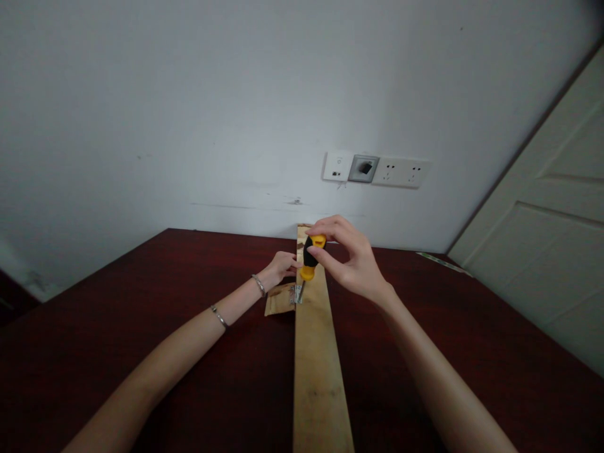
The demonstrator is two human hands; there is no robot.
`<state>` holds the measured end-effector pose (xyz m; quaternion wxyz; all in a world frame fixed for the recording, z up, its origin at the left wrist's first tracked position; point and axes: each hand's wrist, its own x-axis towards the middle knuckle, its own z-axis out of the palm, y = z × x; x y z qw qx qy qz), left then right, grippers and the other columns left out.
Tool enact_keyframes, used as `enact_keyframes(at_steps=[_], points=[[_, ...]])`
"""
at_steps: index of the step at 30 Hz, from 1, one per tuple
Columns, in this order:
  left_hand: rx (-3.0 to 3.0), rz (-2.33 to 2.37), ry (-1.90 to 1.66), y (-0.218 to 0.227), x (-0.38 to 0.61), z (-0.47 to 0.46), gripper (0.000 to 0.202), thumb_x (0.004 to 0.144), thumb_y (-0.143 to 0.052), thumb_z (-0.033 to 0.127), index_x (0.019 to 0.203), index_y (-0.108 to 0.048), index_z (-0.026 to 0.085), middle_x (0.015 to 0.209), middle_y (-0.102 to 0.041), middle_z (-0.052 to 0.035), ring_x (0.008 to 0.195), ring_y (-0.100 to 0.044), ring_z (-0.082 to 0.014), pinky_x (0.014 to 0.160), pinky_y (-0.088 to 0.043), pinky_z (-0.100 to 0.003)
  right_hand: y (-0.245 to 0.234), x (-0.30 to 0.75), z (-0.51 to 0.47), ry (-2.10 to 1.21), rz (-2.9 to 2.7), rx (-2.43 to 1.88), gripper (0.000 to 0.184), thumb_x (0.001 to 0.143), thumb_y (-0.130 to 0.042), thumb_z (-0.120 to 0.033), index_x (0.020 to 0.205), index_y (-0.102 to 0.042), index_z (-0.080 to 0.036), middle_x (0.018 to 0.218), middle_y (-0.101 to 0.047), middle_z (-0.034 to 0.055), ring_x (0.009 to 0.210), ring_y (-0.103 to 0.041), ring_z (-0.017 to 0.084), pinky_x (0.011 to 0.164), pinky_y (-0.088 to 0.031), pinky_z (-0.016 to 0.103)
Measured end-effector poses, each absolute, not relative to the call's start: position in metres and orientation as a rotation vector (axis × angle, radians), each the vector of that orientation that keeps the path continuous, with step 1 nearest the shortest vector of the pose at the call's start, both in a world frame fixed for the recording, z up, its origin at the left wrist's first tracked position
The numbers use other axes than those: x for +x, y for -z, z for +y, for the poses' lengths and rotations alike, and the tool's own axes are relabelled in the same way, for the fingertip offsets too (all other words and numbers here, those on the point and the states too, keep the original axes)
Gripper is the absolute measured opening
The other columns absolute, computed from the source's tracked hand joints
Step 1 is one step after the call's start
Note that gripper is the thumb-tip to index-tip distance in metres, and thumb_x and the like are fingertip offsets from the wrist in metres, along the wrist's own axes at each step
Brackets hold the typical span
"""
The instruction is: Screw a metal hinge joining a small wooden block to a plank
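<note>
A long wooden board (pixel 316 352) runs away from me across a dark red tabletop. My right hand (pixel 352 261) is closed in a finger-and-thumb grip around the yellow and black handle of a screwdriver (pixel 309 253). The screwdriver tilts, its shaft pointing down to a small metal hinge (pixel 298 294) at the board's left edge. This hinge lies between the board and a short wooden piece (pixel 280 302) on the left. Beyond that piece, my left hand (pixel 283 264) grips the board's left edge, its fingertips partly hidden. Contact between screwdriver tip and screw is too small to make out.
The tabletop (pixel 198 371) meets a white wall (pixel 226 126) at the back. Wall sockets (pixel 396 172) sit above the table, right of centre. A pale panelled door (pixel 552 251) stands at the right, with a thin flat strip (pixel 443 263) lying near it.
</note>
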<state>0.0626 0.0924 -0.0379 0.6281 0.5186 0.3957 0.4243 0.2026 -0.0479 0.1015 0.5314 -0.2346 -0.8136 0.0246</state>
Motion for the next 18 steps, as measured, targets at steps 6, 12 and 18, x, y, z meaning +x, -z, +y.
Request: enact_keyframes(at_steps=[6, 12, 18], points=[[1.119, 0.955, -0.947, 0.033, 0.061, 0.088, 0.006, 0.072, -0.055, 0.005, 0.071, -0.060, 0.009, 0.062, -0.061, -0.0014, 0.057, -0.057, -0.0127, 0.057, -0.043, -0.022, -0.103, 0.206, -0.047, -0.086, -1.957, -0.598, 0.024, 0.082, -0.058, -0.022, 0.105, -0.062, -0.023, 0.101, -0.059, 0.0065, 0.095, -0.057, 0.019, 0.084, -0.048, 0.038], [1.115, 0.962, -0.955, 0.026, 0.060, 0.082, 0.005, 0.070, -0.058, 0.006, 0.070, -0.061, 0.010, 0.064, -0.063, -0.0024, 0.059, -0.057, -0.0131, 0.058, -0.043, -0.023, -0.102, 0.208, -0.048, -0.177, -1.992, -0.568, 0.030, 0.086, -0.050, -0.016, 0.112, -0.061, -0.025, 0.111, -0.063, 0.0054, 0.104, -0.058, 0.019, 0.090, -0.047, 0.041], [1.139, 0.971, -0.968, 0.026, 0.061, 0.082, 0.004, 0.072, -0.059, 0.011, 0.074, -0.062, 0.011, 0.066, -0.063, -0.0028, 0.063, -0.057, -0.0135, 0.061, -0.045, -0.023, -0.102, 0.206, -0.048, -0.162, -1.964, -0.575, 0.027, 0.084, -0.054, -0.018, 0.109, -0.062, -0.025, 0.108, -0.065, 0.0053, 0.101, -0.059, 0.018, 0.088, -0.049, 0.039]])
